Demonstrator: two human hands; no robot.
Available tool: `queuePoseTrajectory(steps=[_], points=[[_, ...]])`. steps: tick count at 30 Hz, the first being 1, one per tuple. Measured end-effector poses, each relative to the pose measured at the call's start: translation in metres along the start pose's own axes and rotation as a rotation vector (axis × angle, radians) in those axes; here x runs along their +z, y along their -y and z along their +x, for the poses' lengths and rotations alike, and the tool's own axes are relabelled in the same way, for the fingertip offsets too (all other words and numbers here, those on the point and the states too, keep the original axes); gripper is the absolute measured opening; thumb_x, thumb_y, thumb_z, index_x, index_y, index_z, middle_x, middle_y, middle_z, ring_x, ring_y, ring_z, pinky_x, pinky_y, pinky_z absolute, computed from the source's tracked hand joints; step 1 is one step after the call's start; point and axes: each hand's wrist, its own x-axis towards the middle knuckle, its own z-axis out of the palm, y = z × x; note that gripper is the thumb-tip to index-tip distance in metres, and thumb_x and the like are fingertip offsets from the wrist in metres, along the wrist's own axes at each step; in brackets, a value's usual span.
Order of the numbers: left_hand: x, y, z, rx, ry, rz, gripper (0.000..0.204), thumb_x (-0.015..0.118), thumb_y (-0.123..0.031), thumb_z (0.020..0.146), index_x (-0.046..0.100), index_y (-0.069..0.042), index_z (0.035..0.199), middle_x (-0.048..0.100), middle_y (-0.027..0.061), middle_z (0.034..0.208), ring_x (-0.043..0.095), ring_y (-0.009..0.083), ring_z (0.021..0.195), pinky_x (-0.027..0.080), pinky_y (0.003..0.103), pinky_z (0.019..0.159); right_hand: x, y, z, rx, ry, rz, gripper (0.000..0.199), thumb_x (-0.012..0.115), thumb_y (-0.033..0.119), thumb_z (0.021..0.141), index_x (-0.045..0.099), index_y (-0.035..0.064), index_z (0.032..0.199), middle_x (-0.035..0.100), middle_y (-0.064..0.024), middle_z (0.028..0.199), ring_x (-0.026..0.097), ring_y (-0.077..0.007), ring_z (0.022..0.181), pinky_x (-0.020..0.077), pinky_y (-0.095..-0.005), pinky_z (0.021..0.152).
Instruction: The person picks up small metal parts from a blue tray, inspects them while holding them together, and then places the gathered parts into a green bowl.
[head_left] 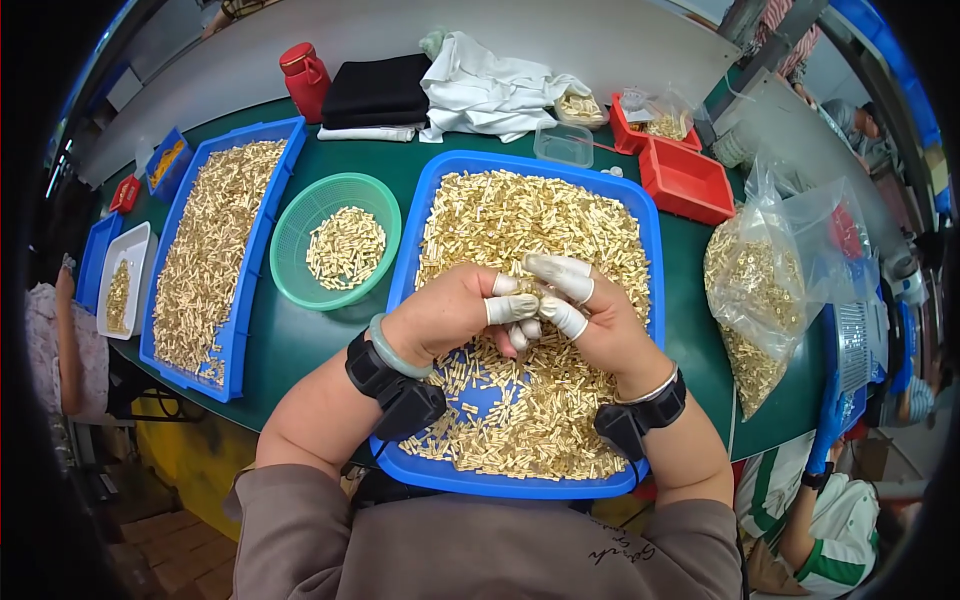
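Above a blue tray (655,300) heaped with small brass-coloured metal pieces (530,215), my two hands meet at the fingertips. White finger cots cover several fingers. My left hand (455,308) is closed, its thumb and fingers pinching small brass pieces (532,288). My right hand (600,318) closes on the same spot from the other side. Fingers hide most of what lies between them, so how many pieces are held I cannot tell. To the left stands a green plastic colander (285,245) with a smaller pile of similar pieces.
A long blue tray (235,350) of brass pieces lies further left. Behind are a red flask (305,82), black cloth (375,88), white cloth (490,85), a clear container (563,145) and a red bin (686,180). A plastic bag (755,300) of brass parts sits right. People work at both sides.
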Motion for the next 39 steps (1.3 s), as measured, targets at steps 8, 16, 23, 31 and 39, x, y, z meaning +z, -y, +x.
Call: queuePoseTrajectory(steps=[8,16,23,31,39], points=[[-0.001,0.001,-0.001,-0.045,0.111,-0.185,0.02,0.056,-0.018,0.083,0.06,0.0,0.089,0.061,0.0071,0.076,0.058,0.012,0.059,0.048,0.022,0.053,0.0,0.004,0.0,-0.149,0.094,-0.063,0.031,0.055,0.004,0.079,0.056,0.0086,0.111,0.057,-0.007,0.104,0.052,-0.0212,0.095,0.0394,-0.0313,0.084],[-0.005,0.005,0.0,-0.031,0.122,-0.169,0.02,0.056,-0.019,0.083,0.06,0.0,0.088,0.061,0.007,0.076,0.058,0.0122,0.06,0.048,0.022,0.053,0.002,0.004,0.001,-0.162,0.111,-0.076,0.032,0.054,0.004,0.079,0.055,0.0085,0.111,0.056,-0.0082,0.106,0.051,-0.0229,0.098,0.0393,-0.0322,0.085],[-0.004,0.003,-0.001,-0.072,0.224,-0.198,0.018,0.052,-0.018,0.085,0.06,-0.001,0.088,0.061,0.0048,0.078,0.058,0.0106,0.062,0.048,0.021,0.054,-0.002,0.004,0.001,-0.179,0.165,-0.061,0.034,0.053,0.004,0.078,0.054,0.0082,0.112,0.056,-0.0094,0.104,0.049,-0.0248,0.1,0.0385,-0.0332,0.086],[-0.006,0.007,0.001,-0.03,0.125,-0.207,0.019,0.054,-0.018,0.084,0.059,0.0,0.09,0.06,0.0058,0.077,0.058,0.0107,0.061,0.049,0.022,0.055,0.0,0.009,0.003,-0.209,0.133,-0.307,0.035,0.052,0.005,0.077,0.054,0.0073,0.112,0.057,-0.0095,0.104,0.049,-0.0261,0.1,0.0372,-0.0349,0.088],[0.006,0.001,0.001,-0.041,0.003,-0.123,0.019,0.055,-0.015,0.084,0.059,0.0,0.094,0.061,0.0063,0.083,0.06,0.0124,0.074,0.05,0.024,0.065,0.001,0.01,0.002,-0.197,0.019,-0.308,0.04,0.062,0.006,0.071,0.055,0.0059,0.11,0.057,-0.0091,0.105,0.05,-0.0248,0.101,0.0409,-0.0335,0.084]])
